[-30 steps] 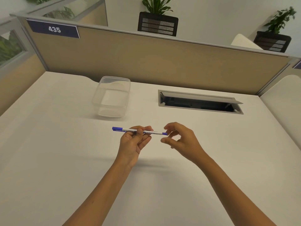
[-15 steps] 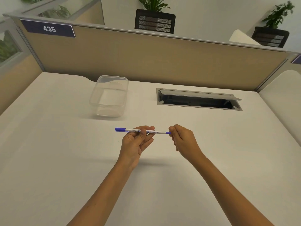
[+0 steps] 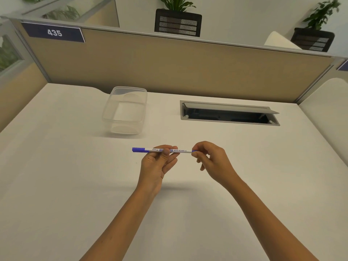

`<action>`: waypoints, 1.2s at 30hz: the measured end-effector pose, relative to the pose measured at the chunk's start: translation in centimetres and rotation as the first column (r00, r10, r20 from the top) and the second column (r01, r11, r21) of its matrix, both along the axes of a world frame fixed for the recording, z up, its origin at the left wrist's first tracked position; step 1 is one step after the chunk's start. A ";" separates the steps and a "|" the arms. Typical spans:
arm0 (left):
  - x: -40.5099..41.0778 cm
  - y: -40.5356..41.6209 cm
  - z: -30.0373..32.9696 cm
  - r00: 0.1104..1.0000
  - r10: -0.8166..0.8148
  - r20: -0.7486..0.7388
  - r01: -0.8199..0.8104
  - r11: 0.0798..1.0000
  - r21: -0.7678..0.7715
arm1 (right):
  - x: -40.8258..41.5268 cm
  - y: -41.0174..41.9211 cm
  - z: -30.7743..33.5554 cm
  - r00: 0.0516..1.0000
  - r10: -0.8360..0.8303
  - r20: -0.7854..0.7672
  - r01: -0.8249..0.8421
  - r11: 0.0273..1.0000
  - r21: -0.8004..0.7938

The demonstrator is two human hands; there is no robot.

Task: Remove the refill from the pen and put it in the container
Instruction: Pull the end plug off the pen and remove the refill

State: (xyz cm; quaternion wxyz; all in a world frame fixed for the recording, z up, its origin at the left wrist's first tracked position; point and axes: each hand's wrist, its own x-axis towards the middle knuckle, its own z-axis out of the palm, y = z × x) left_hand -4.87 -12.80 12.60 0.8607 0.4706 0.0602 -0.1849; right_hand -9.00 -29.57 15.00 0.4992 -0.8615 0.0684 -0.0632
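A thin white pen with a blue cap at its left end is held level above the white desk. My left hand grips its middle between thumb and fingers. My right hand pinches the blue tip at the pen's right end. No refill shows outside the barrel. A clear plastic container stands empty on the desk, beyond the pen and a little to the left.
An open grey cable hatch is set into the desk at the back right. A beige partition with a "435" sign closes off the far edge. Another desk section adjoins on the right.
My right hand, open beside the pen's right end a second ago, has closed its fingers on that end. The left hand keeps the pen almost still.
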 end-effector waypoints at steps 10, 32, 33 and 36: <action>0.1 0.5 0.0 1.000 0.019 -0.007 -0.019 1.000 0.000 | -0.3 0.1 0.5 1.000 0.007 -0.019 -0.007 1.000 -0.010; 0.5 1.5 -1.1 0.999 0.038 -0.029 -0.038 0.999 -0.012 | -0.8 -0.3 -0.4 0.996 -0.010 -0.090 0.026 0.984 0.178; 0.5 1.6 -1.3 0.999 0.041 -0.030 -0.041 0.999 -0.009 | -0.8 -0.3 -0.6 0.994 -0.033 -0.102 0.051 0.981 0.187; 0.9 2.2 -2.0 0.998 0.050 -0.037 -0.049 0.999 0.013 | -0.8 -0.4 -1.8 0.979 -0.145 -0.143 0.173 0.961 0.214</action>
